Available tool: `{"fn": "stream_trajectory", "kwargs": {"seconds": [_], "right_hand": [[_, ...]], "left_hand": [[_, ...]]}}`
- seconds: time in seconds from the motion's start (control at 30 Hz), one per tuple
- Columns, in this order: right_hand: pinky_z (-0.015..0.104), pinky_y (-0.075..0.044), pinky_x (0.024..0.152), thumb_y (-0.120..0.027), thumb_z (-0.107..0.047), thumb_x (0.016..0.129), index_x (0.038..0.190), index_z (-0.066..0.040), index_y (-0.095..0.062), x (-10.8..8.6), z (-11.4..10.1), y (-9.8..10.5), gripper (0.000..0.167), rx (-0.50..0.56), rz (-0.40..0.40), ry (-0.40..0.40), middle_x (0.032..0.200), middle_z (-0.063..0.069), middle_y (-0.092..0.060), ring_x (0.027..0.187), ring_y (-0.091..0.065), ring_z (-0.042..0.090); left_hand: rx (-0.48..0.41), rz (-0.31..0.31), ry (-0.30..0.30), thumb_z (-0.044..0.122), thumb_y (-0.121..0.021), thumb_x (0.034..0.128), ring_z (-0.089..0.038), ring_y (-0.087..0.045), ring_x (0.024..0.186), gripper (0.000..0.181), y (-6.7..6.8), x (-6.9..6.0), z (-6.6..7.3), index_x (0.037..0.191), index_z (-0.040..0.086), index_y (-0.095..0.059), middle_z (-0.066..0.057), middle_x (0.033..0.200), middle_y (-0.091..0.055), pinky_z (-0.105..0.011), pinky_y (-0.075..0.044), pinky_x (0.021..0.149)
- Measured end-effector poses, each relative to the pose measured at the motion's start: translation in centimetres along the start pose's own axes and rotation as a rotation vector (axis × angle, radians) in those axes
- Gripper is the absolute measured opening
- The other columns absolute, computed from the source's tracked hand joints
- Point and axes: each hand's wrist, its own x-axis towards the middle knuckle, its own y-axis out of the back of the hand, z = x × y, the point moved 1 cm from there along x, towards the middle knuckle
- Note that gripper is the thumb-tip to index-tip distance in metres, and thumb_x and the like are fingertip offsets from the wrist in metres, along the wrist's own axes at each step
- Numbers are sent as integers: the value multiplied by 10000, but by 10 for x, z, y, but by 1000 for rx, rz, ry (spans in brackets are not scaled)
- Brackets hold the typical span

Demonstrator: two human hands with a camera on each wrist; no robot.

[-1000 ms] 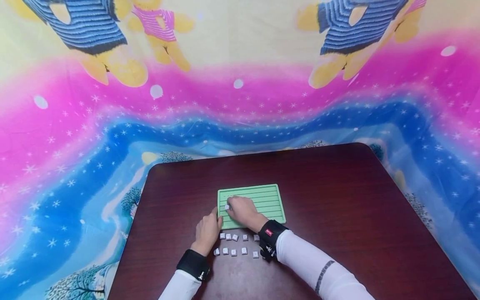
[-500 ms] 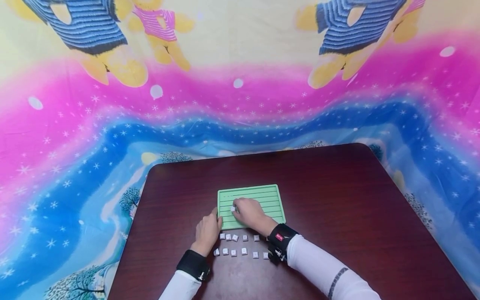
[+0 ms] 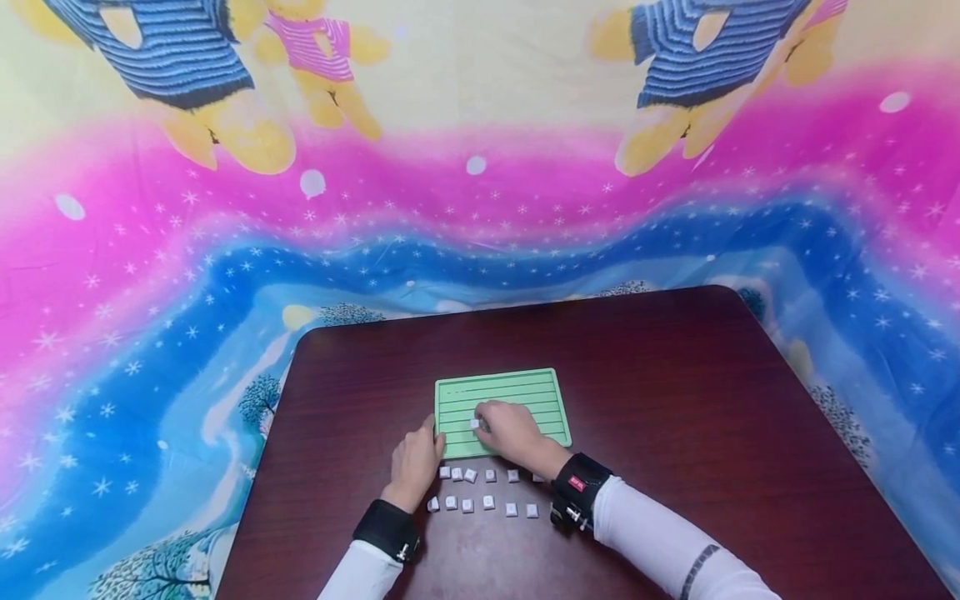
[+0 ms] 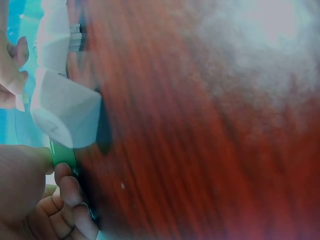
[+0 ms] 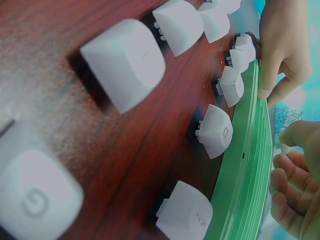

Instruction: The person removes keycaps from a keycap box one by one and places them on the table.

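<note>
A green ridged tray [image 3: 536, 387] lies on the table. My left hand [image 3: 414, 462] grips its left edge, and in the left wrist view the fingers [image 4: 70, 190] curl at the green rim [image 4: 62, 154]. Over the tray's lower middle, my right hand [image 3: 513, 433] pinches a small white keycap [image 3: 475, 424] between thumb and fingertips. That keycap [image 5: 284, 148] is mostly covered by the fingers in the right wrist view. Whether it touches the tray, I cannot tell. Loose white keycaps stand in two rows on the near side, a far row [image 3: 491, 476] and a near row [image 3: 489, 502].
The dark wooden table [image 3: 675, 400] extends around the tray. Close up, a keycap with a curved mark [image 5: 35, 200] and another with a square mark [image 5: 216, 132] show printed faces. A patterned cloth [image 3: 480, 208] hangs behind the table.
My right hand has shifted rightward and toward me over the tray, the keycap still pinched in it. The left hand keeps its place at the tray edge.
</note>
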Motion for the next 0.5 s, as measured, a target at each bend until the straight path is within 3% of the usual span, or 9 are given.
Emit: {"fn": "stream_trajectory", "kwargs": {"seconds": [0.5], "right_hand": [[215,-385,498,-727,-245,887,928,-174,-717,-17,6,9,83,-41,51,15,734,-105,-623,586,-508,22]], "left_hand": [[-5,-7,-1,225,-636,977,-266,-629,551,387,1,1,0,1319,43,-639,-207,847,-739,-391,-445,480]]}}
